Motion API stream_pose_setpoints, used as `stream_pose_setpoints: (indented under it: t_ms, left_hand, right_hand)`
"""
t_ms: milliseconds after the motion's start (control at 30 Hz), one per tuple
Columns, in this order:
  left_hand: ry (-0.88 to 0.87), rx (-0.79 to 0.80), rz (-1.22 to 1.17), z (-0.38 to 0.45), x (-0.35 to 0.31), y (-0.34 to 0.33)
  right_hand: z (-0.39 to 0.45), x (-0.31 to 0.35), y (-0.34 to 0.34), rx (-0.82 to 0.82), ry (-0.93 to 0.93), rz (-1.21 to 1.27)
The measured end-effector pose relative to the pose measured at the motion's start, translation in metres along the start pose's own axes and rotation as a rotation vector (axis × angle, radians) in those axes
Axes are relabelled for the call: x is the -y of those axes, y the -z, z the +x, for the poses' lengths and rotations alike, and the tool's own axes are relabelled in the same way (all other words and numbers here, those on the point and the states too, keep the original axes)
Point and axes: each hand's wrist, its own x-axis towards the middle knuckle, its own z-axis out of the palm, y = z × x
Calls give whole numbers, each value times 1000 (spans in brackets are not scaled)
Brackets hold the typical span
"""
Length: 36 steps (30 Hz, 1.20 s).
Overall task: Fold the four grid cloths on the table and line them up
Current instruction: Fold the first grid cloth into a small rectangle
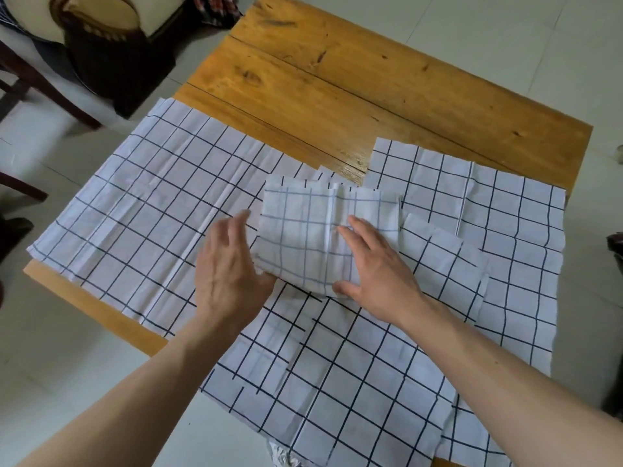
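A folded grid cloth [303,230], white with faint blue-grey lines, lies in the middle of the wooden table [337,89]. My left hand [229,267] cups its left edge with the thumb under its near corner. My right hand [374,267] lies flat on its right half, thumb at the near edge. Beneath and around it spread flat grid cloths with dark lines: one on the left [141,210], one on the right [499,230], one nearest me [337,382] hanging over the table's front edge.
The far half of the table shows bare wood. A dark wooden chair [101,52] with a cushion stands beyond the table's far left corner. Pale tiled floor [505,35] surrounds the table.
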Motion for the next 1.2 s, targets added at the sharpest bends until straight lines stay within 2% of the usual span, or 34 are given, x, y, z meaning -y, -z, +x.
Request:
stream_pose_setpoints:
  t_ms: [67, 133, 233, 333, 400, 500, 700, 767, 867, 967, 1033, 1100, 1200]
  left_hand:
    - [207, 41, -297, -4, -14, 7]
    - [313, 159, -579, -10, -24, 10]
    - [378, 273, -847, -14, -32, 11]
    - [420, 229, -1008, -17, -41, 10]
    - [431, 204, -951, -18, -45, 7]
    - [389, 62, -709, -19, -49, 1]
    - [193, -136, -582, -10, -56, 16]
    - [51, -234, -505, -3, -63, 34]
    - [-300, -363, -407, 8, -78, 69]
    - [-586, -536, -167, 11, -88, 100]
    - [-710, -604, -86, 7, -91, 113]
    - [-785, -602, -42, -1, -90, 114]
    - [-830, -542, -5, -12, -75, 93]
  right_hand:
    - [-1, 0, -1, -24, -4, 19]
    - [-3, 1, 0, -49, -13, 47]
    - [-4, 4, -1, -72, -17, 75]
    - [-5, 5, -3, -87, -25, 75]
    - [-5, 6, -4, -95, -35, 86]
    - [-7, 10, -2, -112, -29, 120]
    - [-16, 21, 25, -223, 6, 217]
    - [-18, 28, 44, -272, 27, 243]
    - [-24, 38, 81, -367, 65, 282]
    - [-36, 44, 121, -559, 66, 314]
    - [-48, 45, 141, -700, 78, 291]
    - [-60, 44, 150, -782, 89, 242]
    - [-71, 34, 139, -757, 114, 136]
